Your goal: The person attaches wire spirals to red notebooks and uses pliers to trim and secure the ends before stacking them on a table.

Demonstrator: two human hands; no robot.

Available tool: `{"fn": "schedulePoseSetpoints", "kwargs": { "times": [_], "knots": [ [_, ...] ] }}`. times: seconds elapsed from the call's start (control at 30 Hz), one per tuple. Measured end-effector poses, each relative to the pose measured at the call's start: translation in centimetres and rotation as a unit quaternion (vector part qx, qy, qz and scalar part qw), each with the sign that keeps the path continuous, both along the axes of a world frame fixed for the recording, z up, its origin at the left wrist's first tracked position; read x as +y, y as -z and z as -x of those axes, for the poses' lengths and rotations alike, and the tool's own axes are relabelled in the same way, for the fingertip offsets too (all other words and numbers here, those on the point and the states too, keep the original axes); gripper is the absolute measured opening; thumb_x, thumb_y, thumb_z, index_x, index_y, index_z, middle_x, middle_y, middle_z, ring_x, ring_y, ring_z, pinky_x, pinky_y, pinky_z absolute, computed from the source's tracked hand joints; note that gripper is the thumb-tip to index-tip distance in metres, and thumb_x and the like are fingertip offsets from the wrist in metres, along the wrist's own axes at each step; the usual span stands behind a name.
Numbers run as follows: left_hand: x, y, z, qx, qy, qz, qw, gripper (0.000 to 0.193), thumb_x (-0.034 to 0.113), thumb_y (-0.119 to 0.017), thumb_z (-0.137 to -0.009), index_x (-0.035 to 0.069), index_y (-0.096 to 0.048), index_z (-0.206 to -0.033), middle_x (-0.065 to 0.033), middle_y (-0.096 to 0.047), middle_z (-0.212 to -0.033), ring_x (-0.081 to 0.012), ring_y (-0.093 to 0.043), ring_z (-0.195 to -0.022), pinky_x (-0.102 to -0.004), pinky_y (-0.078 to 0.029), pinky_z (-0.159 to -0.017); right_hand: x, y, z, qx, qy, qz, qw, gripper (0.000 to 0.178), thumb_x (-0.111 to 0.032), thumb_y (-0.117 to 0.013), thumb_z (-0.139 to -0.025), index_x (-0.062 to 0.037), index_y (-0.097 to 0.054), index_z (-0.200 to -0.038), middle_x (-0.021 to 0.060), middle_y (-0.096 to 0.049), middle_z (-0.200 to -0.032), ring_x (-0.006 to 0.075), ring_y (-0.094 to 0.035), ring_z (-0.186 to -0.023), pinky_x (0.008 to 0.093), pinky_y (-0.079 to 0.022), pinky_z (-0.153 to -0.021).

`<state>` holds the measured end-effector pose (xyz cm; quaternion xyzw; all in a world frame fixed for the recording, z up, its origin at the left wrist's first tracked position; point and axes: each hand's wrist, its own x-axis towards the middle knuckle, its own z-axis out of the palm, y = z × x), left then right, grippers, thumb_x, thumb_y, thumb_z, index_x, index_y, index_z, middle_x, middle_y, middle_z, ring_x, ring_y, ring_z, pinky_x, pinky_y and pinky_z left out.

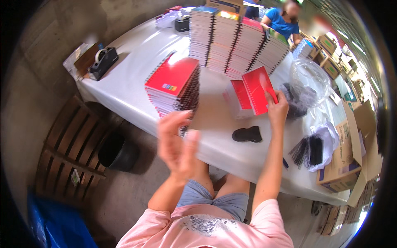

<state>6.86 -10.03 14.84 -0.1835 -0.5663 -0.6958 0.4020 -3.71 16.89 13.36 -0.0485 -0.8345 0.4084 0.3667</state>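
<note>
My right hand [278, 106] grips the lower right edge of a red cover [258, 89] with a row of punched holes, tilted above the table. Under and beside it sits a stack of unbound red-covered pages [240, 97]. Raised at the table's front edge is my left hand [177, 144], blurred, fingers apart, with nothing in it. Just beyond that hand stands a pile of red spiral notebooks [171, 78], black coils showing on its right side. A small black object [247, 134] of unclear kind lies between my hands.
Tall stacks of spiral notebooks [223, 41] line the table's back. A black tape dispenser [103, 63] stands at the left corner. To the right are a clear plastic bag [311, 78], black binding coils [308, 152] and a cardboard box [341, 159]. A person in blue [282, 22] works behind.
</note>
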Motion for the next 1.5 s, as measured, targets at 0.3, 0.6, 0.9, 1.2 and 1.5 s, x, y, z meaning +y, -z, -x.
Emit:
{"fn": "schedulePoseSetpoints", "kwargs": {
  "times": [0.3,0.6,0.9,1.2,1.5],
  "knots": [
    [4.7,2.2,1.7,-0.190,0.150,0.160,0.957,0.008,0.003,-0.062,-0.084,0.004,-0.061,-0.091,-0.0061,-0.064,-0.082,-0.0131,-0.060,-0.073,-0.0251,-0.046,-0.068,-4.8,2.8,-13.6,-0.028,-0.213,0.289,0.933,0.029,-0.019,-0.063,-0.087,-0.0023,-0.056,-0.110,0.0050,-0.061,-0.097,0.0112,-0.056,-0.092,0.0244,-0.043,-0.082],
    [5.2,5.8,2.8,-0.042,0.027,0.625,0.779,0.019,0.020,-0.067,-0.075,0.011,-0.056,-0.088,-0.0040,-0.052,-0.100,-0.0275,-0.045,-0.110,-0.0606,-0.027,-0.088,15.9,6.5,-11.2,-0.343,0.401,-0.173,0.832,0.048,-0.035,-0.065,-0.080,-0.0097,-0.053,-0.119,0.0165,-0.055,-0.114,0.0325,-0.050,-0.110,0.0397,-0.043,-0.091],
    [7.9,9.1,3.1,-0.017,-0.065,0.491,0.869,0.054,0.048,-0.079,-0.050,0.008,-0.053,-0.075,-0.0088,-0.048,-0.108,-0.0331,-0.042,-0.103,-0.0548,-0.030,-0.087,22.0,4.1,-10.1,-0.326,0.226,-0.220,0.891,0.033,-0.008,-0.061,-0.076,-0.0018,-0.062,-0.109,0.0239,-0.064,-0.097,0.0361,-0.061,-0.095,0.0404,-0.048,-0.084],
    [8.7,9.5,3.3,0.001,-0.086,0.442,0.893,0.050,0.047,-0.075,-0.048,0.011,-0.051,-0.073,-0.0053,-0.048,-0.083,-0.0288,-0.046,-0.091,-0.0482,-0.031,-0.079,18.5,1.5,-11.2,-0.236,0.157,-0.321,0.904,0.036,0.003,-0.049,-0.082,-0.0091,-0.062,-0.113,0.0172,-0.062,-0.087,0.0348,-0.059,-0.086,0.0399,-0.045,-0.081],
    [8.7,10.0,3.1,-0.017,-0.101,0.437,0.894,0.044,0.046,-0.069,-0.051,0.014,-0.054,-0.076,-0.0020,-0.049,-0.089,-0.0241,-0.047,-0.092,-0.0547,-0.030,-0.074,-0.1,2.1,-13.6,-0.186,-0.213,-0.035,0.959,0.025,-0.010,-0.063,-0.083,-0.0111,-0.067,-0.107,0.0055,-0.054,-0.084,0.0145,-0.053,-0.077,0.0256,-0.043,-0.070]
  ]
}}
